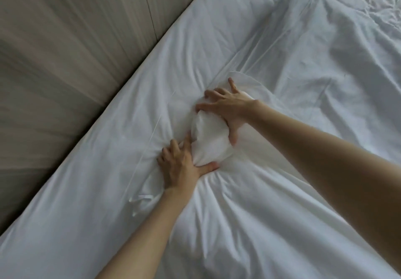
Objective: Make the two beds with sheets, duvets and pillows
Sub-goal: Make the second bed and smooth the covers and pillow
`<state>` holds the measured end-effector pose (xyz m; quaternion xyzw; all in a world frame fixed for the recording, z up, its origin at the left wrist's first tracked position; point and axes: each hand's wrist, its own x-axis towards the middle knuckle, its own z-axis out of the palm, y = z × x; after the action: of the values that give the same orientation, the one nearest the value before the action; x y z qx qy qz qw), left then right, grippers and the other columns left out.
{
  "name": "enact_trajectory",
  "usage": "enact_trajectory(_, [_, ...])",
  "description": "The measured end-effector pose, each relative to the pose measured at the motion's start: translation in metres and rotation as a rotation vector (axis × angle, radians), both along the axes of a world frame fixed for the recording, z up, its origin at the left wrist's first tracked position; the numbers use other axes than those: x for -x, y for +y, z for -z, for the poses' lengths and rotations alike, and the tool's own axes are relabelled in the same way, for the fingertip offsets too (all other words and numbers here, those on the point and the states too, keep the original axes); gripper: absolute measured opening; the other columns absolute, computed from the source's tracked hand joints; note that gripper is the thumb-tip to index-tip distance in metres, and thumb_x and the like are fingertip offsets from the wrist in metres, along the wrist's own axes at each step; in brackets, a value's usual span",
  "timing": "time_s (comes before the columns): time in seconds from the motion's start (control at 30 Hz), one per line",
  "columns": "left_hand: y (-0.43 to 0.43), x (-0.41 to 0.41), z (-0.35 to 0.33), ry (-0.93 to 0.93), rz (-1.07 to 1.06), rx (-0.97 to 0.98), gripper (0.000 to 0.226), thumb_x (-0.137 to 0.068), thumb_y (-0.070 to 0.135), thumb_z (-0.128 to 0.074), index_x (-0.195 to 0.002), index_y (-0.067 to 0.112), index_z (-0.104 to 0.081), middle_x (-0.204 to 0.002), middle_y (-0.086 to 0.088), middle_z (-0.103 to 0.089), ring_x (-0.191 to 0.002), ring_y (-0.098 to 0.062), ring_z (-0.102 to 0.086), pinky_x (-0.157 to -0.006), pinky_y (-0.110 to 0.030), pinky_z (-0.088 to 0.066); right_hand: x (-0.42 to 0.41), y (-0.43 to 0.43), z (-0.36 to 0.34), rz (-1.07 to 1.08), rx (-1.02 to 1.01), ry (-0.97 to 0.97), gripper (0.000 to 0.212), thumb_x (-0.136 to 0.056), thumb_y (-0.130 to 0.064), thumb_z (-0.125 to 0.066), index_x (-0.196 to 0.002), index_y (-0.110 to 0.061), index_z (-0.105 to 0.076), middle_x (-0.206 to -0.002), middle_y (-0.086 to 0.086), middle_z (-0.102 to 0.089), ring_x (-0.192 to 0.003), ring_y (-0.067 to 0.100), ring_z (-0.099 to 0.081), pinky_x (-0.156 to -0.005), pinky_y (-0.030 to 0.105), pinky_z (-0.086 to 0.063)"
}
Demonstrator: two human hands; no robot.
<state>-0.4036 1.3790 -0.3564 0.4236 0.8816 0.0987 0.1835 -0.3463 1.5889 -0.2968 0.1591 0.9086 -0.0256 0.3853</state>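
Both hands work one bed, at a white bunch of cloth gathered up near the middle of the bed. Left hand grips the bunch at its base, fingers curled into the cloth, thumb hooked under it. Right hand clasps the top, fingers spread and bent over it, thumb down the right side. Creases fan out from the bunch in all directions.

Flat white sheet runs along the beige wall panel. Rumpled duvet lies at upper right, loose and unspread.

Step, as judged: the duvet stage, probably seating a duvet corner inside its cover, held through the cloth. Can't tell cover from sheet here, all white. No pillows in view.

Next calls for: keep both grips tight on the bunch, pull it toward a bed corner, then shake or smooth the cloth flat. Loose grip risks the inner layer slipping back.
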Motion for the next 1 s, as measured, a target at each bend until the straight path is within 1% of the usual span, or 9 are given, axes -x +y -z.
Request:
enact_trajectory(0.1, [0.005,0.003,-0.012,-0.082,0.011,0.116,0.112,-0.044,0.088,-0.056,-0.137,0.025,-0.051,-0.110,-0.010,-0.053,-0.099,-0.034,-0.053,-0.084,-0.043,-0.039,0.007,-0.006,-0.007,-0.060,-0.021,-0.012,0.124,-0.046,-0.054,-0.089,-0.149,-0.035,-0.024,-0.148,0.001,-0.031,-0.140,0.028,-0.025,-0.116,0.059,0.001])
enact_trajectory(0.2, [0.005,0.006,-0.021,-0.231,0.025,0.130,0.104,-0.058,0.078,-0.069,-0.144,0.027,-0.038,-0.122,-0.011,-0.053,-0.110,-0.034,-0.054,-0.094,-0.042,-0.042,-0.005,-0.016,-0.011,0.024,-0.001,-0.024,0.106,-0.055,-0.055,-0.086,-0.145,-0.032,-0.035,-0.144,-0.007,-0.044,-0.137,0.020,-0.035,-0.118,0.046,-0.007])
enact_trajectory(0.3, [-0.002,0.006,-0.039,-0.346,0.073,0.108,0.093,-0.074,0.071,-0.063,-0.148,0.031,-0.024,-0.121,-0.015,-0.057,-0.109,-0.036,-0.058,-0.091,-0.043,-0.047,-0.036,-0.033,-0.016,0.157,0.000,0.189,0.073,-0.067,-0.047,-0.082,-0.130,-0.030,-0.050,-0.123,-0.006,-0.059,-0.121,0.020,-0.051,-0.109,0.037,-0.023])
enact_trajectory(0.4, [-0.011,0.002,-0.070,-0.270,0.187,0.146,0.082,-0.085,0.063,-0.056,-0.148,0.032,-0.013,-0.114,-0.019,-0.061,-0.102,-0.039,-0.060,-0.084,-0.040,-0.044,-0.069,-0.050,-0.030,0.222,-0.070,0.411,0.047,-0.080,-0.032,-0.071,-0.123,-0.025,-0.053,-0.114,0.000,-0.061,-0.115,0.025,-0.052,-0.106,0.038,-0.022])
enact_trajectory(0.5, [-0.012,-0.009,-0.117,-0.307,0.235,0.112,0.073,-0.085,0.057,-0.061,-0.141,0.034,-0.019,-0.113,-0.015,-0.063,-0.101,-0.039,-0.060,-0.081,-0.040,-0.046,-0.097,-0.061,-0.067,0.253,-0.117,0.469,0.047,-0.082,-0.021,-0.066,-0.126,-0.024,-0.050,-0.117,0.001,-0.059,-0.117,0.026,-0.050,-0.107,0.040,-0.021])
enact_trajectory(0.63, [-0.005,-0.055,-0.177,-0.589,0.260,0.120,0.073,-0.083,0.045,-0.069,-0.136,0.030,-0.022,-0.122,-0.008,-0.059,-0.108,-0.032,-0.059,-0.089,-0.038,-0.047,-0.152,-0.069,-0.132,0.286,-0.183,0.468,0.056,-0.084,-0.014,-0.063,-0.135,-0.026,-0.044,-0.127,0.001,-0.053,-0.124,0.023,-0.045,-0.109,0.044,-0.019])
enact_trajectory(0.83, [-0.006,-0.193,-0.258,-0.908,0.381,0.031,0.088,-0.069,0.032,-0.073,-0.139,0.025,-0.021,-0.116,0.008,-0.051,-0.108,-0.016,-0.054,-0.077,-0.017,-0.046,-0.296,-0.087,-0.215,0.292,-0.324,0.605,0.057,-0.078,-0.001,-0.064,-0.130,-0.022,-0.053,-0.125,0.004,-0.057,-0.121,0.026,-0.049,-0.106,0.042,-0.028])
enact_trajectory(0.93, [-0.012,-0.280,-0.283,-1.022,0.403,0.036,0.090,-0.070,0.031,-0.072,-0.141,0.027,-0.017,-0.125,0.000,-0.049,-0.114,-0.023,-0.054,-0.096,-0.041,-0.050,-0.383,-0.102,-0.244,0.344,-0.396,0.686,0.047,-0.075,0.004,-0.066,-0.116,-0.018,-0.063,-0.111,0.009,-0.062,-0.110,0.032,-0.058,-0.100,0.046,-0.039])
enact_trajectory(1.0, [-0.017,-0.341,-0.294,-1.045,0.450,0.017,0.089,-0.070,0.030,-0.069,-0.142,0.025,-0.016,-0.125,-0.002,-0.049,-0.116,-0.024,-0.054,-0.099,-0.041,-0.047,-0.444,-0.115,-0.258,0.390,-0.469,0.722,0.042,-0.074,0.005,-0.069,-0.109,-0.018,-0.065,-0.105,0.010,-0.063,-0.104,0.033,-0.060,-0.095,0.045,-0.044])
